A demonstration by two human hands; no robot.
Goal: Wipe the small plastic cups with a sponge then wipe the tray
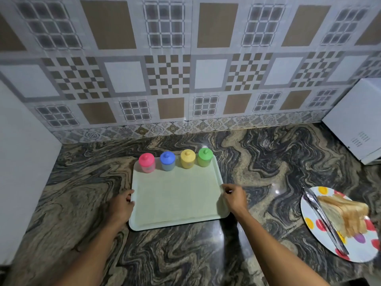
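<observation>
My left hand [121, 205] grips the left rim of the pale green tray [177, 199], fingers curled over the edge. My right hand [235, 197] sits at the opposite rim with its fingers bent against it. It appears to hold the edge in the same way, though blur hides the exact contact. The tray lies flat on the marbled worktop [185, 254], directly between my two hands. Four small lidded plastic cups stand upright in a row along its far edge, beyond both hands and touched by neither. The pink cup [146, 163] is beyond my left hand, followed by the blue cup [167, 161] and the yellow cup [187, 159]. The green cup [205, 157] stands at the far corner on my right hand's side. The cups stand close together but apart. Well to the right of my right hand, a spotted plate [309, 211] rests on the worktop. It carries sliced bread [346, 213] and metal tongs [323, 219]. A white appliance [358, 120] stands further off on that side, against the tiled wall [185, 69].
</observation>
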